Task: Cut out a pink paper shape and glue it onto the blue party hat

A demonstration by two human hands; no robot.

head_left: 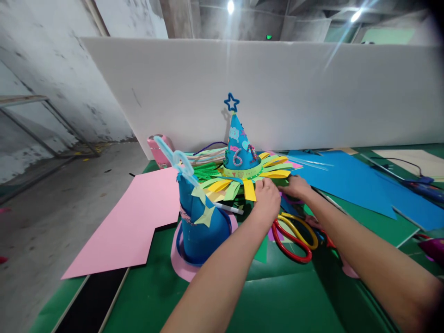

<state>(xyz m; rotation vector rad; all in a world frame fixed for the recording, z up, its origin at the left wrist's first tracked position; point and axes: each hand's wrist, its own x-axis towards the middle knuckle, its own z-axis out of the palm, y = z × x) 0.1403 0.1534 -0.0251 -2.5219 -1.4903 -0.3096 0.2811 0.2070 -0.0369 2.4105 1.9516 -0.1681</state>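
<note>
My left hand (pixel 268 196) is closed at the front right edge of a blue cone hat (pixel 239 150), by its yellow and green paper strips. A blue star tops this hat, and a pink 6 is on its side. Just right of it, my right hand (pixel 294 186) reaches among the materials under the strips; its fingertips are partly hidden. Nearer to me and to the left, a second blue hat (pixel 204 231) with pale green stars and a light blue pipe-cleaner shape stands on a pink brim (pixel 183 269).
Scissors (pixel 294 256) with red handles and a yellow-handled pair lie below my hands. Pink sheets (pixel 125 226) cover the left, blue sheets (pixel 350 185) the right. A white marker (pixel 229 208) lies between the hats; a white board (pixel 294 92) stands behind.
</note>
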